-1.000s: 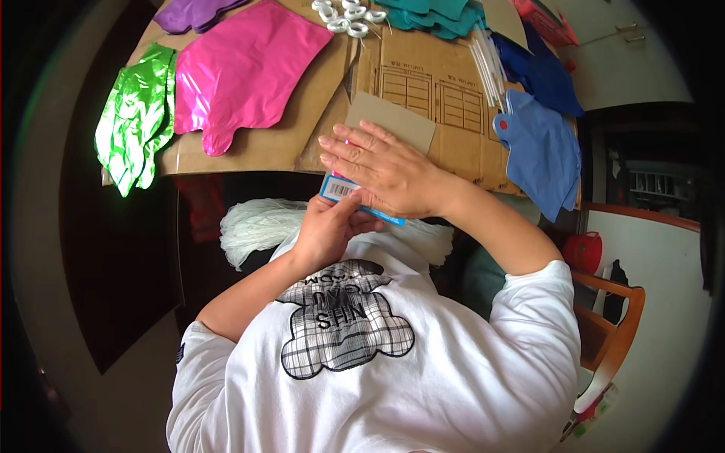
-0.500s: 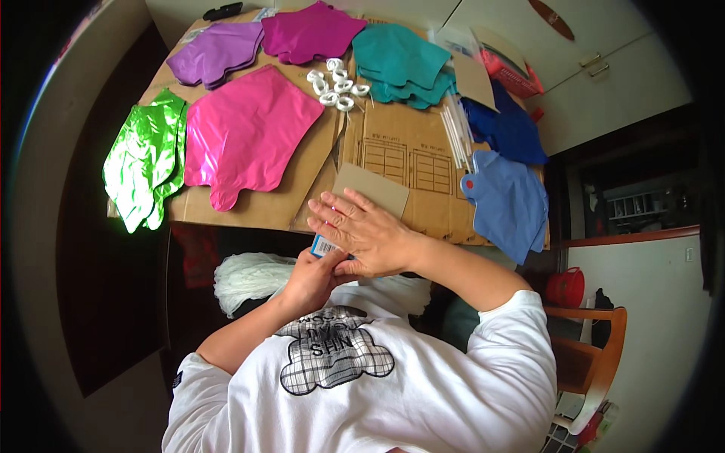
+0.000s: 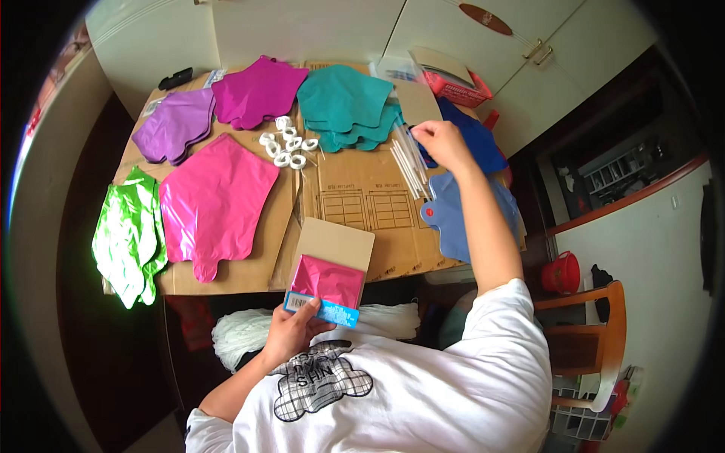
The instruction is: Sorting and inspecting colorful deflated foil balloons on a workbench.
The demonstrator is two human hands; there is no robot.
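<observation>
Pink packet: 1, folded foil [image 3: 328, 278], lying on 1 tan card [image 3: 334, 240] over the near bench edge; I can't tell if card and bench touch.
Blue label: 1 [image 3: 337, 312], along the card's lower end, partly under my thumb.
Left hand: mine [image 3: 293, 332], holding card and label; some fingers hidden behind.
Right hand: mine [image 3: 444, 143], fingertips bent close beside the white sticks [image 3: 408, 172]; I can't tell whether they grip anything.
Sticks: overlapping, hard to count.
White rolls: 8 I can make out [image 3: 289, 143].
Foil piles: 7 colours on the bench [image 3: 332, 172]; sheets overlap, uncountable.
Light blue pile: 1 [image 3: 447, 226], partly behind my forearm.
Red basket: 1 [image 3: 462, 93], contents unclear.
White strands: 1 bundle [image 3: 245, 336], partly covered.
</observation>
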